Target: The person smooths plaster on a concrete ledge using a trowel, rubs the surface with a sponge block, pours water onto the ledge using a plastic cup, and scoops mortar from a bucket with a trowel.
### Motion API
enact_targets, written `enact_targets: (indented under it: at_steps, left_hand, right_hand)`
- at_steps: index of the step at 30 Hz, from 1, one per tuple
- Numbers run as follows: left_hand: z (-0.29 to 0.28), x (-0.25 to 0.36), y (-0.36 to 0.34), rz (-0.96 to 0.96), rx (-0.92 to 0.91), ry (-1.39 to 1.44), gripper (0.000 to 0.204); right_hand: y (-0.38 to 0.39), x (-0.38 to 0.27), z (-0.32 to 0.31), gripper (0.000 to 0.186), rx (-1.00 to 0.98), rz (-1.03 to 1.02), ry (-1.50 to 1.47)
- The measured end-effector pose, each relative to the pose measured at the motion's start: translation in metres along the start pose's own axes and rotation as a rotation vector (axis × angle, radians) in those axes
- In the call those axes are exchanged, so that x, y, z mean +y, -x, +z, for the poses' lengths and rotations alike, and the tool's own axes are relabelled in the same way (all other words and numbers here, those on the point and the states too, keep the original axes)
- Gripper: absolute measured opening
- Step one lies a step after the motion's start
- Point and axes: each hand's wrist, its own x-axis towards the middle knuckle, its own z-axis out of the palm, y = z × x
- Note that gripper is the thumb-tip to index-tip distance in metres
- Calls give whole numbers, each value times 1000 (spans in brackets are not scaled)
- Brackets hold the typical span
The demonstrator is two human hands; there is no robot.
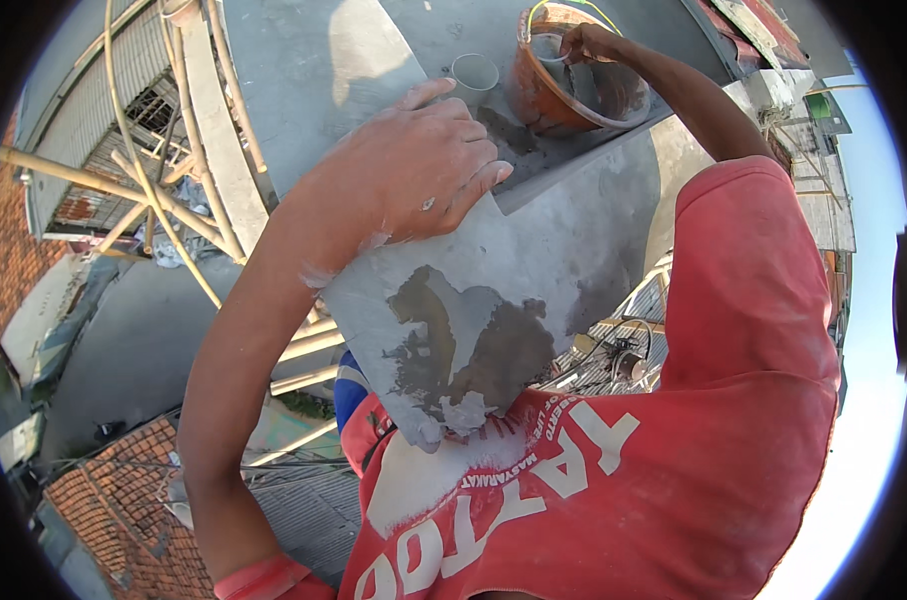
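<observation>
My left hand point(439, 160) lies over the edge of a grey cement slab point(304, 120), fingers spread and dusted with cement, holding nothing. My right hand point(591, 44) reaches into a brown plastic bucket point(542, 98) and grips a clear plastic cup point(547, 47) just inside its rim; the cup's lower part is hidden. A thin yellow-green handle point(577, 8) arcs over the bucket, which looks tilted toward me. Left of the bucket, a round clear cup or lid point(475, 72) rests on the slab. Dark wet patches mark the surface around it.
The slab's near face point(574, 250) drops toward my body, with dark damp patches point(504, 350) low on it. Bamboo scaffolding poles point(124, 185) stand at the left. Far below lie tiled roofs point(124, 500) and corrugated sheeting point(299, 520), so this is a high place.
</observation>
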Motion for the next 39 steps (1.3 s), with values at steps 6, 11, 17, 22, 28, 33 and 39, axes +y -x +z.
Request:
enact_targets:
  at_steps: [6, 11, 17, 22, 28, 33, 39]
  left_hand:
    - [2, -5, 13, -43, 69, -16, 26]
    - [4, -2, 2, 61, 91, -58, 27]
    - [-9, 1, 12, -31, -68, -36, 30]
    - [-7, 8, 4, 5, -77, -25, 29]
    - [-8, 0, 11, -15, -112, -39, 31]
    - [-13, 5, 6, -32, -136, -26, 32]
    - [-11, 3, 5, -20, -165, -24, 32]
  right_hand:
    - [115, -128, -13, 10, 416, -80, 81]
    - [310, -195, 12, 11, 691, -37, -11]
    - [416, -263, 87, 14, 785, -60, -96]
    - [460, -303, 126, 16, 780, -51, -132]
    - [469, -316, 170, 20, 592, -43, -82]
    - [465, -352, 205, 22, 454, 89, -53]
    - [431, -359, 224, 21, 390, 111, 121]
